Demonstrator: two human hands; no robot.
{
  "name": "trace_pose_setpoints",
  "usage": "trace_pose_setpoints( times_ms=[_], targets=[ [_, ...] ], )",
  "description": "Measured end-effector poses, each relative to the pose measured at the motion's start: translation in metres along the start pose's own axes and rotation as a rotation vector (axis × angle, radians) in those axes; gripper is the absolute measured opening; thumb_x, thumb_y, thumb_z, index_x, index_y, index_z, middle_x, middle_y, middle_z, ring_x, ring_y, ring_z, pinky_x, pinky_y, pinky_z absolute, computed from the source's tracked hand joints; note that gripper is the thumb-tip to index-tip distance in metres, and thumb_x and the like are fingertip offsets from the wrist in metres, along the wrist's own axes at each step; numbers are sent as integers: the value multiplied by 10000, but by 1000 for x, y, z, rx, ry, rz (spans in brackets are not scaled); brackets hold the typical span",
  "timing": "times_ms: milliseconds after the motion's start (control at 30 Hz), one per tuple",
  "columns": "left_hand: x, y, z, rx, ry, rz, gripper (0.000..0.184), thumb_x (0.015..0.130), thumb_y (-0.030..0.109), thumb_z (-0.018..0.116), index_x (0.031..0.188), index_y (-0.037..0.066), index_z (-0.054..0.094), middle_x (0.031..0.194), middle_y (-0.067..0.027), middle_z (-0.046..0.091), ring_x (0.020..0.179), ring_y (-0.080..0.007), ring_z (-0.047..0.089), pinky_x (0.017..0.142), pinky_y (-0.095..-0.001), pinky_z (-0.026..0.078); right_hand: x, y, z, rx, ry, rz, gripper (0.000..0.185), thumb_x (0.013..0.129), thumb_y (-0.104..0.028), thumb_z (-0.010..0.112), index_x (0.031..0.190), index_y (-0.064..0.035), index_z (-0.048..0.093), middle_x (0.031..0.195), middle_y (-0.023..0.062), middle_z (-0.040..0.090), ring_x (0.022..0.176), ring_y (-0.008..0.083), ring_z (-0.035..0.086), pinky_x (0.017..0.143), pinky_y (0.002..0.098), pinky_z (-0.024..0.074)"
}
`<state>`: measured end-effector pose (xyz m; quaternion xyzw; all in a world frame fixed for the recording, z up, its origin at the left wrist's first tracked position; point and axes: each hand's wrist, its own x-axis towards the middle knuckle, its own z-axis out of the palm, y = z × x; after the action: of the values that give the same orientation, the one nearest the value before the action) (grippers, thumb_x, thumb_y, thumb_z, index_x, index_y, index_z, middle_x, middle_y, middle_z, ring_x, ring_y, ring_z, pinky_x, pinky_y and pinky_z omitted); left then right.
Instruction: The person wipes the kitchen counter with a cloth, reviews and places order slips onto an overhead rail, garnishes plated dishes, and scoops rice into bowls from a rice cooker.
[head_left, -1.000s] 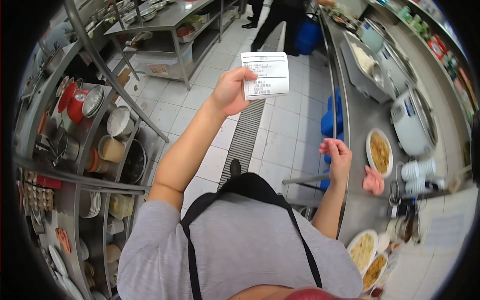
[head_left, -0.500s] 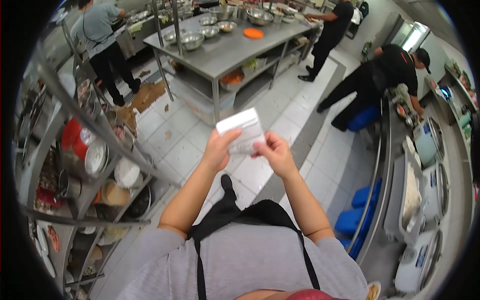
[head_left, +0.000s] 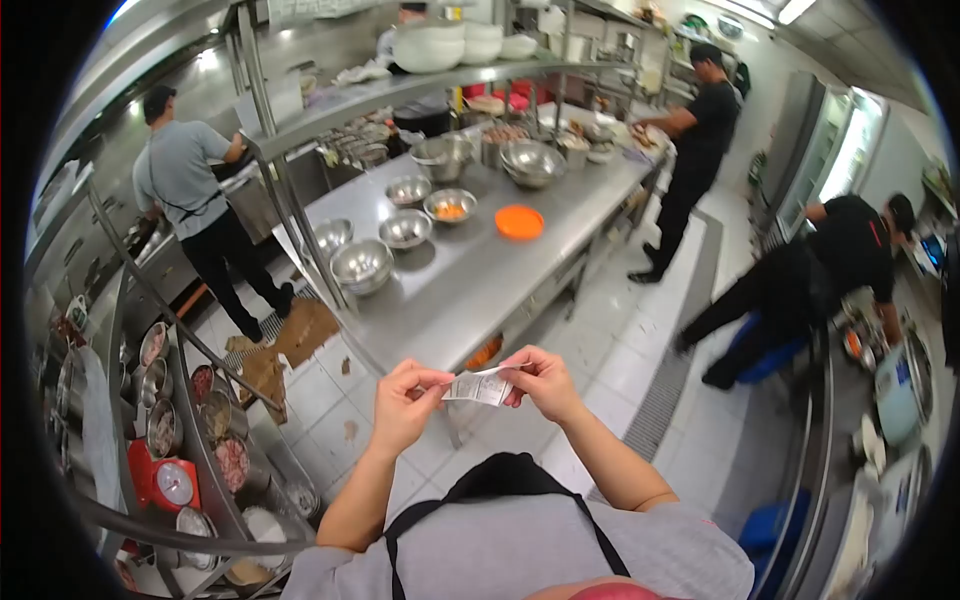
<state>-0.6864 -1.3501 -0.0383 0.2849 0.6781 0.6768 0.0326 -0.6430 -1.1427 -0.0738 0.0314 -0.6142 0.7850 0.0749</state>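
Observation:
A small printed paper slip (head_left: 480, 387) is stretched between my two hands, in front of my chest and near the close corner of the steel table. My left hand (head_left: 408, 402) pinches its left end between thumb and fingers. At the right end, my right hand (head_left: 541, 383) grips it the same way. Lines of dark print show on the white paper, too small to read. The slip looks slightly bent and tilted.
Steel bowls (head_left: 362, 266) and an orange plate (head_left: 519, 223) stand on the steel table (head_left: 420, 318). A shelf rack with a red scale (head_left: 165, 480) is at left. Cardboard (head_left: 305, 330) lies on the floor. Co-workers stand at left (head_left: 195, 190), back (head_left: 695, 150) and right (head_left: 840, 260).
My view has tilted up, showing more of the table and the shelf above it. The paper, earlier a taller folded-looking piece, is now held by both ends as a narrow strip.

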Motion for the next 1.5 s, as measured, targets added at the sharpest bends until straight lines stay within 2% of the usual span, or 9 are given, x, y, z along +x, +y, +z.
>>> trace_pose_setpoints(
  times_ms=[167,300,433,800,1033,1233,1300,1400,1500],
  targets=[
    [63,-49,-26,92,409,16,92,747,-25,585,839,-27,591,732,-30,512,575,-84,514,517,-205,449,214,-68,-70,60,2,-226,95,789,-66,573,813,-33,487,637,61,563,481,134,547,413,253,447],
    [68,-45,-25,102,744,-118,93,768,18,573,849,-26,583,684,-36,557,569,-81,507,508,-202,428,428,-180,-121,404,64,-631,151,776,-71,591,875,-41,481,668,49,556,473,116,530,379,234,423],
    [58,-56,-16,172,1025,-57,109,774,43,572,859,-22,584,692,-36,556,570,-83,508,508,-206,428,552,-232,-177,482,268,-538,142,766,-61,605,860,-57,499,672,35,560,485,124,547,366,214,421],
    [44,-65,36,389,1298,-222,157,816,100,565,949,23,597,696,2,535,598,-55,444,513,-188,362,697,-296,-310,548,452,-527,67,779,-68,578,748,-42,524,560,29,506,429,104,476,355,193,388],
    [129,-124,119,242,1472,-193,178,819,114,569,968,19,589,715,-34,558,599,-78,486,540,-211,434,805,-351,-352,569,248,-463,50,755,24,538,805,26,538,647,83,557,498,118,525,389,191,422],
    [196,-119,161,328,1346,-265,199,799,74,566,986,17,604,687,-26,550,598,-78,490,555,-215,445,834,-392,-354,568,144,-463,21,755,47,520,750,32,534,690,129,578,435,124,492,379,189,417],
    [197,-118,166,359,1354,-249,197,797,70,565,981,15,606,661,-19,541,592,-75,482,552,-213,434,826,-389,-353,440,154,-476,114,731,24,544,839,39,511,721,143,588,473,136,531,398,200,430],
    [196,-111,177,343,1380,-267,192,799,60,557,979,13,606,647,-16,535,585,-74,472,550,-214,427,792,-365,-345,-195,817,-821,429,696,-95,515,1094,-5,385,729,138,606,586,222,612,512,313,487],
    [194,-112,183,330,1404,-246,194,802,52,553,984,12,603,649,-16,531,577,-74,466,547,-214,423,796,-361,-353,-460,752,-965,369,724,-169,502,1078,-66,483,781,98,614,617,187,604,525,310,504]
  ],
)
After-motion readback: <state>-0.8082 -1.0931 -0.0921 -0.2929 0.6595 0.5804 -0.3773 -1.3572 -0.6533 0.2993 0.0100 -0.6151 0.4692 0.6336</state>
